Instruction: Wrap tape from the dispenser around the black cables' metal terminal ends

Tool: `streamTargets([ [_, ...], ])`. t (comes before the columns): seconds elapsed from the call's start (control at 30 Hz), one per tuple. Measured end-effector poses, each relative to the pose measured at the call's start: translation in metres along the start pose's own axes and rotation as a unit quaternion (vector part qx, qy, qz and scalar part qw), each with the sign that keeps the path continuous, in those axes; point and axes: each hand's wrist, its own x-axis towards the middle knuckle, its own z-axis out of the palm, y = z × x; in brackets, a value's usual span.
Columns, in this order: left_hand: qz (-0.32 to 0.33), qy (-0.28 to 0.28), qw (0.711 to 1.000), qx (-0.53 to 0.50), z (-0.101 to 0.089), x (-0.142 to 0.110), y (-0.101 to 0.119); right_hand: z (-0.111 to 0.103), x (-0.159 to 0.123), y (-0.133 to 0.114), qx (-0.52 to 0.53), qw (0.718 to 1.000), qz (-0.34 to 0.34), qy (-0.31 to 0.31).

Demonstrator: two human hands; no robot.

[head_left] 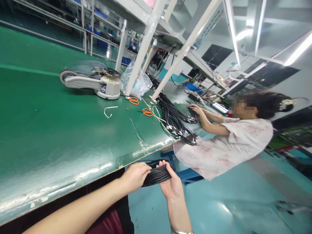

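Note:
A coil of black cable [158, 176] is held between my two hands, just off the front edge of the green table [73, 139]. My left hand [136, 175] is closed on the coil's left side, its fingers pressed against the strands. From the right, my right hand [170, 182] cups the coil, with the fingers curled around it and the thumb along the outer side. Part of the coil's far side is hidden behind the fingers.
A grey tape dispenser [107, 86] stands by a clear plastic bag [137, 81]. Orange-handled scissors [147, 112], a bent white strip [105, 112] and heaped black cables [170, 113] lie on the table. At right, another person [243, 133] handles cables. White posts [143, 48] rise from the table.

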Motion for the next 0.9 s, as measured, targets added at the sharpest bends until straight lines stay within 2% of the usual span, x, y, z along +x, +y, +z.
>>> streamTargets([
  [0.13,0.009,-0.029,0.999,0.021,-0.008,-0.011,-0.021,0.01,-0.004,0.001,-0.009,1.0,0.006,0.015],
  [0.23,-0.02,-0.054,0.998,0.022,-0.007,-0.027,-0.041,0.018,-0.012,-0.008,-0.001,0.999,0.014,0.046],
  [0.37,-0.057,-0.097,0.993,0.022,0.004,-0.043,-0.064,0.033,-0.034,-0.041,0.027,0.993,-0.042,0.108],
  [0.5,-0.073,-0.117,0.99,0.018,0.015,-0.041,-0.073,0.053,-0.064,-0.082,0.047,0.984,-0.13,0.112],
  [0.6,-0.09,-0.102,0.991,0.003,0.015,-0.035,-0.063,0.064,-0.082,-0.103,0.064,0.974,-0.196,0.097],
  [0.67,-0.092,-0.067,0.993,-0.014,0.01,-0.031,-0.044,0.067,-0.088,-0.108,0.065,0.969,-0.221,0.092],
  [0.77,-0.056,-0.029,0.996,-0.06,0.003,-0.021,-0.004,0.069,-0.086,-0.102,0.053,0.973,-0.207,0.086],
  [0.8,-0.034,-0.033,0.995,-0.093,0.002,-0.017,0.008,0.068,-0.083,-0.099,0.048,0.976,-0.195,0.083],
  [0.83,-0.024,-0.041,0.981,-0.188,0.001,-0.012,0.019,0.068,-0.08,-0.095,0.044,0.979,-0.184,0.08],
  [0.9,-0.028,-0.059,0.966,-0.252,0.0,-0.005,0.03,0.065,-0.074,-0.09,0.036,0.981,-0.172,0.077],
])
